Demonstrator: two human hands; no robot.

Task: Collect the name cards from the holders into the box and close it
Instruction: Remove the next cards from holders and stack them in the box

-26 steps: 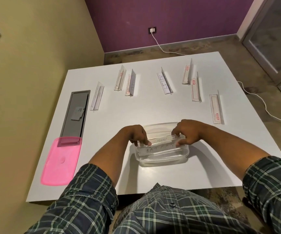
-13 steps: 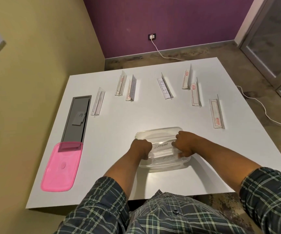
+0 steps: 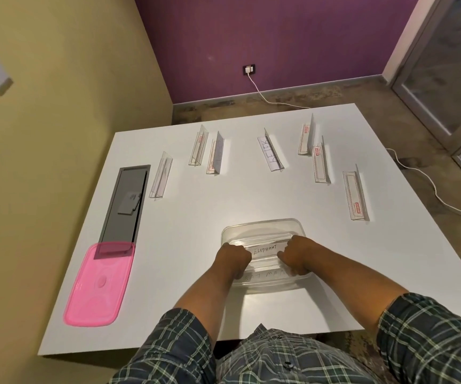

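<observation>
Bare table (image 3: 196, 217) between box (image 3: 262, 227) and holders (image 3: 270, 154).

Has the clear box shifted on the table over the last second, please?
Cannot tell. The head camera itself moved, and the clear box sits about as far from the table's near edge and the nearest card holder as before.

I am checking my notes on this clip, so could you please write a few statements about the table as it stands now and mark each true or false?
1. Both hands, left hand and right hand, are in the clear box. True.
2. The pink lid is already on the box. False: it lies on the table to the left, apart from the box.
3. The card between the hands reads ELEPHANT. True.
4. Every holder on the table is empty. False: one holder at the far middle has a handwritten card in it.
5. The box sits at the table's far edge. False: it sits near the person.
</observation>
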